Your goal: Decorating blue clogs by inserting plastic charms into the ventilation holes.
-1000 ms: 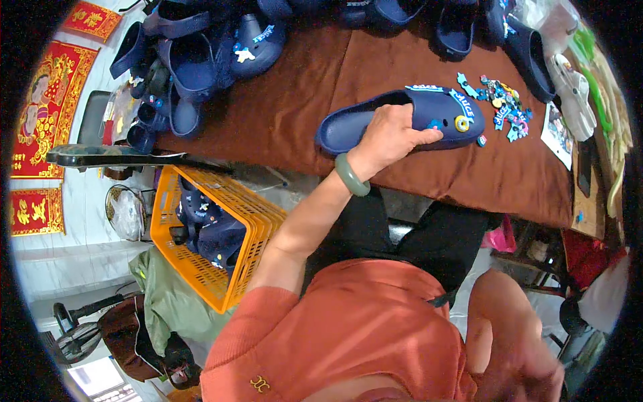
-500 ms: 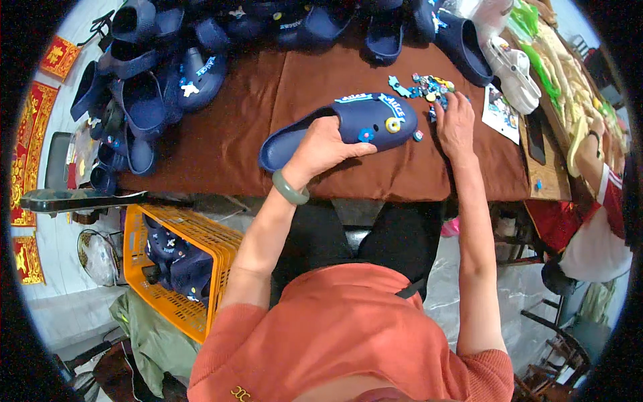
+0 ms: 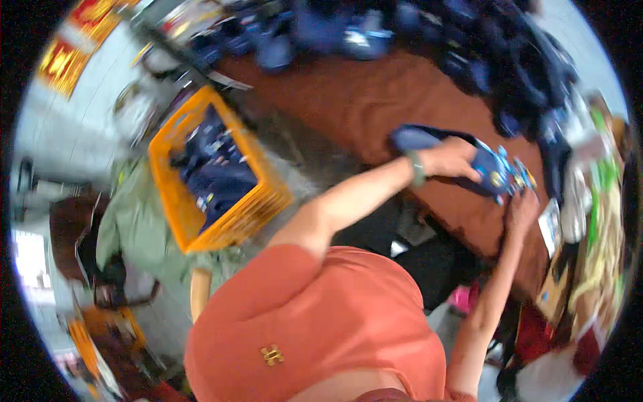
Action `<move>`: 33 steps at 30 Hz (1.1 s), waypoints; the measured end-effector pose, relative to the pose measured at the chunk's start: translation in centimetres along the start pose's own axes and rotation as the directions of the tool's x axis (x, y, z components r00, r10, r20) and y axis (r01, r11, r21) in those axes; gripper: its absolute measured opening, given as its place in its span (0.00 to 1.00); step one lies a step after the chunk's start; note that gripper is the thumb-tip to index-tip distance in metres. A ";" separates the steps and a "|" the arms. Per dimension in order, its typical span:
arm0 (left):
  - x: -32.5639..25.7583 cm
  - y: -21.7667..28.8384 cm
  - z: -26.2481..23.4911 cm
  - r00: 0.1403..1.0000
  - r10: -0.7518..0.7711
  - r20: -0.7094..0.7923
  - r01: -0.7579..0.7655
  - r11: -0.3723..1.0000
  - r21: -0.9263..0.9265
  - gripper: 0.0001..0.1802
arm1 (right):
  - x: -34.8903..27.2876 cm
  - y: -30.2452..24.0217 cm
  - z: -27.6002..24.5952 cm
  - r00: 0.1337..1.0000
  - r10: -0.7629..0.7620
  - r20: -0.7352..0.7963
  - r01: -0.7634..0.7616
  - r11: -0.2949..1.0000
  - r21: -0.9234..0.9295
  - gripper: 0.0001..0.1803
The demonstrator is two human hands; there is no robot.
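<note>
A navy blue clog shoe [image 3: 429,144] with small coloured charms on its front lies on the brown table [image 3: 348,100]. My left hand [image 3: 450,161], with a green bangle at the wrist, grips the shoe across its middle. My right hand [image 3: 521,213] rests at the shoe's toe end, fingers on a little heap of coloured charms [image 3: 519,177]. The picture is blurred, so I cannot tell whether the right fingers pinch a charm.
More navy clogs [image 3: 375,33] are piled along the table's far side and right end. An orange plastic crate [image 3: 207,171] holding dark shoes stands on the floor to my left. Packets and green items [image 3: 596,201] crowd the table's right edge.
The view has swung and tilted sharply, blurring everything. My left hand still holds the shoe; my right hand has come in close against the shoe's toe by the charms.
</note>
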State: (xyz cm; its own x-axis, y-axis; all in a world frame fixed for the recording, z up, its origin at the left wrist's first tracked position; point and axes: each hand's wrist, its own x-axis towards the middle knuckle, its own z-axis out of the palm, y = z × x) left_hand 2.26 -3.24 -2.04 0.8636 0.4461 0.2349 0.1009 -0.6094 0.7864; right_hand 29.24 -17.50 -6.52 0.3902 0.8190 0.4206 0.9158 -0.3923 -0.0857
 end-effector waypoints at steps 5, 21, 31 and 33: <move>-0.7 0.0 0.7 0.995 -0.010 -0.096 0.003 0.997 -0.078 0.25 | -1.3 1.1 0.9 0.965 -0.174 -0.199 0.168 0.985 -0.046 0.16; -2.4 2.5 -1.2 0.994 -0.020 -0.107 0.027 0.997 0.069 0.26 | -1.2 -1.0 0.1 0.977 -0.079 -0.196 0.084 0.996 0.020 0.15; -6.7 -4.3 -8.4 0.892 -0.325 -0.315 0.428 0.831 0.354 0.29 | -2.1 -0.8 -0.5 0.989 -0.027 -0.142 0.039 0.996 0.083 0.20; -7.4 -5.6 -8.8 0.925 -0.292 -0.245 0.375 0.814 0.444 0.28 | -2.0 -0.9 -0.6 0.990 -0.023 -0.137 0.037 0.994 0.099 0.21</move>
State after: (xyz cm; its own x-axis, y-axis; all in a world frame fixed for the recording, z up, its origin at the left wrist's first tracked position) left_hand -9.05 2.67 -3.13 0.6482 0.7507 0.1273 0.6247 -0.6199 0.4749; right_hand 27.58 -19.00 -6.76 0.3522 0.7629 0.5421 0.9345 -0.3186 -0.1589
